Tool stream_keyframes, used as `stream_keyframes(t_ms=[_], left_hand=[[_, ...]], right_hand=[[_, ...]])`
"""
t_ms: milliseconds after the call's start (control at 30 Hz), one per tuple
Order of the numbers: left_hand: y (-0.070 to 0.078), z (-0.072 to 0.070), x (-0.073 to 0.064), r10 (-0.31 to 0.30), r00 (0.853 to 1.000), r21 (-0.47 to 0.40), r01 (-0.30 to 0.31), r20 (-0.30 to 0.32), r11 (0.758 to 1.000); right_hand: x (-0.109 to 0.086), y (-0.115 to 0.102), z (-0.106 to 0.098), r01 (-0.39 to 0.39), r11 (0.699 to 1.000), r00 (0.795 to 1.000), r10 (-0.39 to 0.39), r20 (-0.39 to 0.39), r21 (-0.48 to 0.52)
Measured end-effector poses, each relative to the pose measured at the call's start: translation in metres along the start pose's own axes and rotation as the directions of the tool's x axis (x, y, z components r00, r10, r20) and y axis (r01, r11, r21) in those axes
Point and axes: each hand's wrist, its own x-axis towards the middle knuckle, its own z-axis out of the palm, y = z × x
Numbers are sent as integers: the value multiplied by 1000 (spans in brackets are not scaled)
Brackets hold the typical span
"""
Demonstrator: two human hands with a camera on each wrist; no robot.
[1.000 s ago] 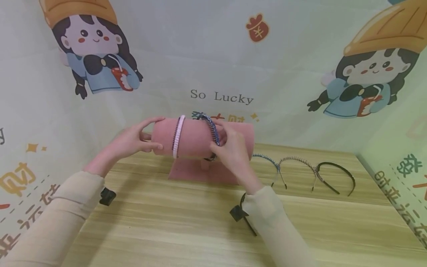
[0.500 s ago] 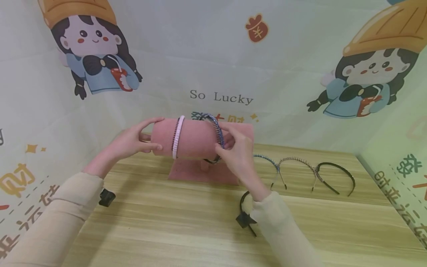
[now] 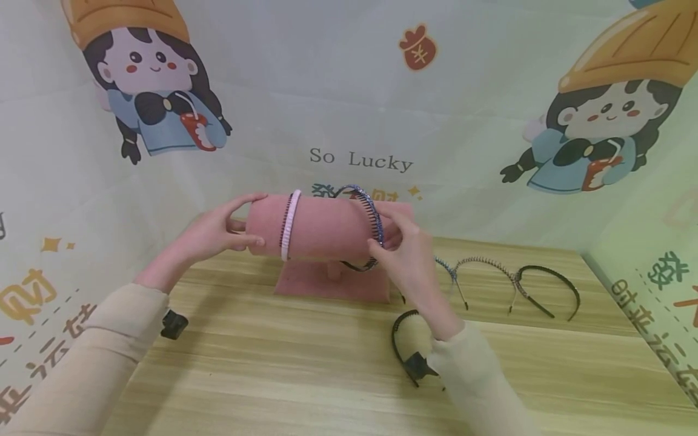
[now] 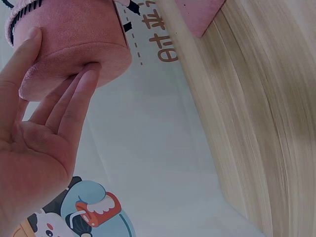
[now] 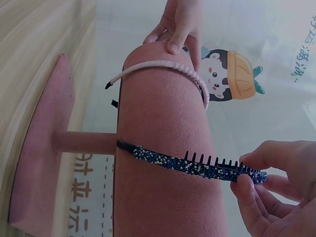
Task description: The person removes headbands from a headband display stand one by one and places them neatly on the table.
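Note:
A pink plush headband stand (image 3: 327, 227) lies crosswise on its post and base. My left hand (image 3: 212, 233) grips its left end, the thumb on the outside and fingertips pressed into the end face, as the left wrist view shows. Near that end a pale pink headband (image 3: 289, 230) with dark teeth sits around the roll. My right hand (image 3: 406, 251) pinches a glittery dark blue headband (image 5: 197, 168) between thumb and fingers. This toothed headband straddles the right part of the roll, one tip below it by the post.
Right of the stand, a blue headband (image 3: 444, 263), a beige one (image 3: 485, 260) and a black one (image 3: 579, 293) lie in a row on the wooden table (image 3: 272, 375). Another black headband (image 3: 395, 339) lies nearer, partly behind my right wrist. A printed cloth (image 3: 360, 109) hangs behind.
My right hand has moved right along the roll with the glittery blue headband. My left hand keeps its grip on the stand's left end, and the pale pink headband stays put.

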Motion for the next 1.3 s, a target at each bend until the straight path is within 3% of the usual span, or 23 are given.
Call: stream_keyframes(t_ms=[233,867,1300], left_hand=[[1,0,-3,1,1000,-8,-1,-3,1000],[0,2,-1,-6,1000,8,6,-15,1000],[0,2,0,6,1000,-22,-6,-2,1000]], right_hand=[[-5,0,-14,33,999,999,-33,-20,-15],[-13,8,-48,-32,999,999,31,-27,-34],[-14,14,-70,-71,997,997,71,41,-3]])
